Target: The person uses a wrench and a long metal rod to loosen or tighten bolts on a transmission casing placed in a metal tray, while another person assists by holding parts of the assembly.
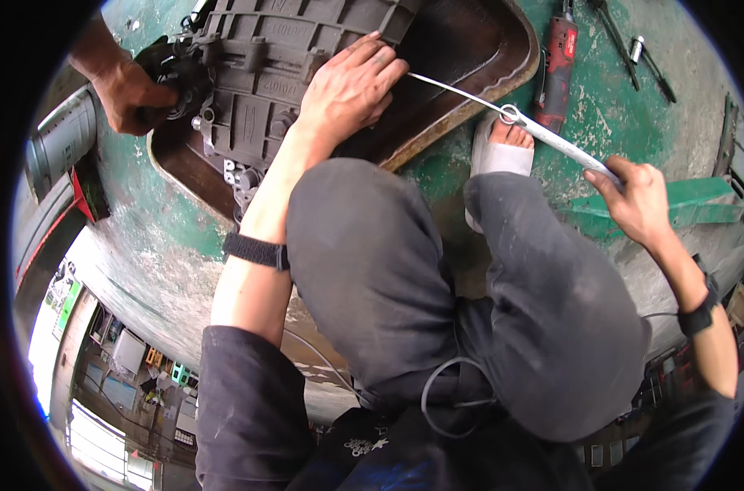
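My right hand (640, 199) grips a stiff-looking tool (556, 141) by its thicker end. Left hand (349, 86) is on the hefty-looking casing (261, 86), grip unclear.

The left arm (267, 192) stretches forward across the near edge of the tray (458, 120), past the bent left knee (364, 217). The left hand (355, 86) lies inside that edge, back upward, fingers together and bent, pointing ahead and to the right; what the fingertips do underneath is hidden. The right arm (722, 348) bends out to the side, its wrist turned inward. The right hand (636, 200), well apart from the tray's right corner, curls firmly closed, thumb extended leftward.
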The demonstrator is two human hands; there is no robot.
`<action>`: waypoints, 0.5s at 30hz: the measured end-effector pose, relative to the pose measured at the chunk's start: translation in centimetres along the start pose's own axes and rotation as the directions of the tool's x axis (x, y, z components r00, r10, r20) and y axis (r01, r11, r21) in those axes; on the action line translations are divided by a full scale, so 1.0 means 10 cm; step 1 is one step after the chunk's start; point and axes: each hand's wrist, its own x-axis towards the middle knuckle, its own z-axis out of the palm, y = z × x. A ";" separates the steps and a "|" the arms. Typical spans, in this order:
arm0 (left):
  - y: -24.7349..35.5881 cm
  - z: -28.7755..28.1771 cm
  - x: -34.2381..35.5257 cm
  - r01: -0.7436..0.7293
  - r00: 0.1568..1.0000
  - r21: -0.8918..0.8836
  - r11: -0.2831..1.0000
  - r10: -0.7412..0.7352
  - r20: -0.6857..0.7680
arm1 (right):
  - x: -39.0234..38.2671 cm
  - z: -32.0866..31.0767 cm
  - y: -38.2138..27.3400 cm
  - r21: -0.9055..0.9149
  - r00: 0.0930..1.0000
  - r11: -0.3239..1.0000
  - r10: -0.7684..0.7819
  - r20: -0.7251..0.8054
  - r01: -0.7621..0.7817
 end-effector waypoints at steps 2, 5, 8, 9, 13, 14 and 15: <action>0.00 0.01 0.00 0.004 1.000 0.007 1.000 -0.004 -0.003 | 0.14 0.32 0.27 0.051 0.980 0.984 -0.162 -0.114 0.169; 0.01 0.01 0.01 0.000 1.000 0.011 1.000 0.001 -0.011 | 0.32 0.67 0.56 0.073 0.957 0.965 -0.236 -0.170 0.251; 0.01 0.00 0.03 0.000 1.000 0.012 1.000 0.000 -0.023 | 0.45 0.85 0.66 0.033 0.928 0.947 -0.307 -0.211 0.321; 0.01 0.00 0.03 -0.011 1.000 0.030 1.000 0.011 -0.010 | 0.49 0.88 0.67 0.014 0.913 0.938 -0.332 -0.236 0.345; 0.05 -0.02 0.07 0.018 1.000 0.014 1.000 -0.018 -0.011 | 0.55 0.89 0.66 -0.013 0.895 0.926 -0.369 -0.252 0.378; 0.05 -0.01 0.09 0.015 1.000 0.039 0.999 -0.014 -0.028 | 0.56 0.89 0.65 0.000 0.904 0.932 -0.353 -0.241 0.363; 0.07 0.00 0.11 0.018 0.999 0.060 0.998 -0.016 -0.043 | 0.55 0.88 0.66 0.007 0.911 0.936 -0.342 -0.232 0.353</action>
